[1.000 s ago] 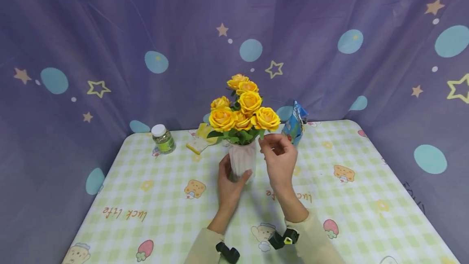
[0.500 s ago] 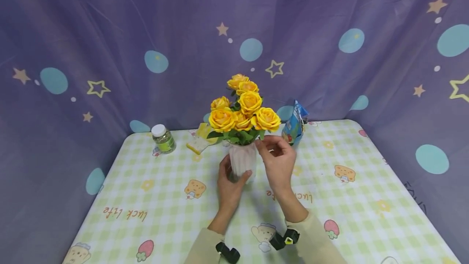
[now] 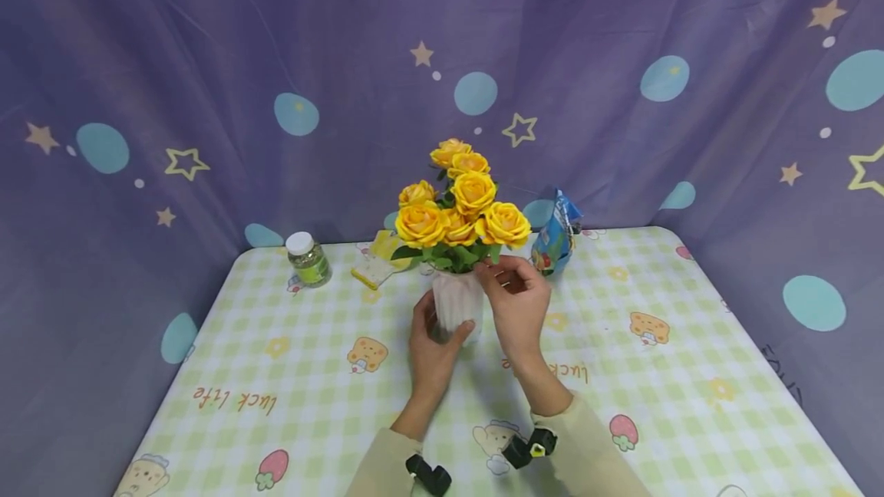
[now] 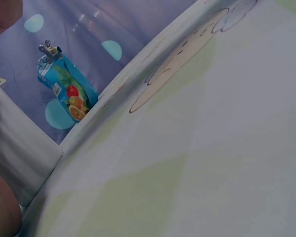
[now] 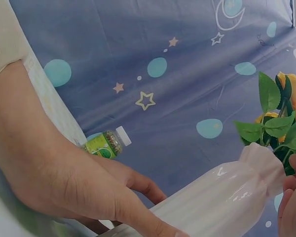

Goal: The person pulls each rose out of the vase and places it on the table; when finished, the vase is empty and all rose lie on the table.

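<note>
A white fluted vase (image 3: 457, 301) stands upright on the table with several yellow roses (image 3: 473, 192) and green leaves (image 3: 452, 255) in its mouth. My left hand (image 3: 431, 343) grips the vase low down, thumb on the near side and fingers round the left. Close by the vase's right rim, my right hand (image 3: 516, 301) has its bent thumb and fingertips among the lowest leaves. What those fingertips touch or pinch is hidden. In the right wrist view, the left hand (image 5: 89, 187) lies along the vase (image 5: 217, 202), and right-hand fingers show near its gathered mouth.
A white-capped jar (image 3: 308, 259) stands at the back left. Beside it lies a yellow and white glove (image 3: 380, 261). Behind the right hand stands a blue clipped bag (image 3: 555, 240). A purple curtain (image 3: 359, 60) surrounds the checked tablecloth (image 3: 304, 374).
My right hand has shifted slightly left, from the leaf at the vase's right side to its rim. The left hand, vase and roses have stayed in place.
</note>
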`<state>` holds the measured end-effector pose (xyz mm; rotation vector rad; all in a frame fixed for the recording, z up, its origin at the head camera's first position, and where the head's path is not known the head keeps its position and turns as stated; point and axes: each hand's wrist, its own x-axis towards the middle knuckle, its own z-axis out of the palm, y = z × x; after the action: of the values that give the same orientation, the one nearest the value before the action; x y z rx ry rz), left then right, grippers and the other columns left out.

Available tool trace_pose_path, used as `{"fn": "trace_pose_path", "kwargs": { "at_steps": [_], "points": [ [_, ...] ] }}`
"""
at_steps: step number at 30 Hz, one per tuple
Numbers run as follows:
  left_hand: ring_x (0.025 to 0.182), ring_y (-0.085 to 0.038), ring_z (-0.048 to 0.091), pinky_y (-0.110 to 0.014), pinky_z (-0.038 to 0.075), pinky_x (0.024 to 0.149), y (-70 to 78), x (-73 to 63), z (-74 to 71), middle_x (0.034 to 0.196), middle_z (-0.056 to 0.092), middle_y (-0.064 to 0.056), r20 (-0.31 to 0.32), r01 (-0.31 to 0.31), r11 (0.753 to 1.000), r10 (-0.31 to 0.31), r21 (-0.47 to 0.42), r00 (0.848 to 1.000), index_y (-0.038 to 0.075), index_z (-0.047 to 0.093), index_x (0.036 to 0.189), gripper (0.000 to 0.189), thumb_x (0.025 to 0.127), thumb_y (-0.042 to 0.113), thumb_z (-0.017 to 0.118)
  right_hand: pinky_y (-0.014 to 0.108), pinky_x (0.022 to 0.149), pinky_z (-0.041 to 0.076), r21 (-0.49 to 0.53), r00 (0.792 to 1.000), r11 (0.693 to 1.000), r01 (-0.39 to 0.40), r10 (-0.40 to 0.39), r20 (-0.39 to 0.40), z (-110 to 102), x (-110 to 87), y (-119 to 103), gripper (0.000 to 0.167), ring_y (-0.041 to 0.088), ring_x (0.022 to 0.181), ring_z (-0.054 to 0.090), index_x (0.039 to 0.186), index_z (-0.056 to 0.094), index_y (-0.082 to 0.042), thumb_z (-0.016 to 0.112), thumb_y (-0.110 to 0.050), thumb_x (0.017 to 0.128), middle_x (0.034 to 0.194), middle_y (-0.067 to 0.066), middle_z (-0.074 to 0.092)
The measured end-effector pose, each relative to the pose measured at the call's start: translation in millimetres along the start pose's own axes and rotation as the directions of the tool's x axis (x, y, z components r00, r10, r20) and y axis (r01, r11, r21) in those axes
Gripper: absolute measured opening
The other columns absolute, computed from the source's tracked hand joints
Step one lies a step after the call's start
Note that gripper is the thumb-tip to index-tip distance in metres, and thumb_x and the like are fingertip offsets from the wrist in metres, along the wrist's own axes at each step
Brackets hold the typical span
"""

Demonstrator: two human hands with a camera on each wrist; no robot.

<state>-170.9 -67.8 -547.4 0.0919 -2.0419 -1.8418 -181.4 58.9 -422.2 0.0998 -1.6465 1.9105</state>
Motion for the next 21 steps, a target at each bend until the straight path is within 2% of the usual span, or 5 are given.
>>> {"fn": "trace_pose_path", "kwargs": {
  "at_steps": [6,16,21],
  "points": [
    [0.143,-0.037,0.058,-0.06,0.042,0.124,0.6,1.1,0.5,0.159,0.06,-0.015,0.004,0.011,1.0,-0.011,-0.008,1.0,0.008,0.053,0.159,0.084,0.088,0.022,0.096,0.018,0.059,0.052,-0.018,1.0,1.0,0.0,0.0,0.0,0.1,0.8,1.4,0.015,0.008,0.064,0.063,0.093,0.077,0.007,0.089,-0.001,0.09,0.081,0.003,0.074],
    [0.143,-0.036,0.058,-0.062,0.041,0.123,-1.3,0.5,0.3,0.159,0.06,-0.014,0.013,0.002,1.0,-0.002,-0.031,1.0,0.01,0.052,0.159,0.083,0.089,0.022,0.095,0.018,0.063,0.055,0.027,0.999,0.999,0.024,-0.025,0.042,0.8,1.1,3.4,0.012,0.007,0.066,0.065,0.096,0.078,0.01,0.086,0.004,0.091,0.086,-0.01,0.076],
    [0.142,-0.036,0.059,-0.062,0.042,0.122,-1.8,0.6,0.7,0.158,0.061,-0.014,0.012,-0.001,1.0,0.002,-0.03,1.0,0.009,0.053,0.159,0.083,0.089,0.021,0.096,0.018,0.064,0.056,0.029,0.999,0.999,0.031,-0.032,0.043,1.0,1.3,2.6,0.009,0.007,0.068,0.066,0.098,0.08,0.009,0.085,0.004,0.093,0.089,-0.009,0.077]
  ]
}}
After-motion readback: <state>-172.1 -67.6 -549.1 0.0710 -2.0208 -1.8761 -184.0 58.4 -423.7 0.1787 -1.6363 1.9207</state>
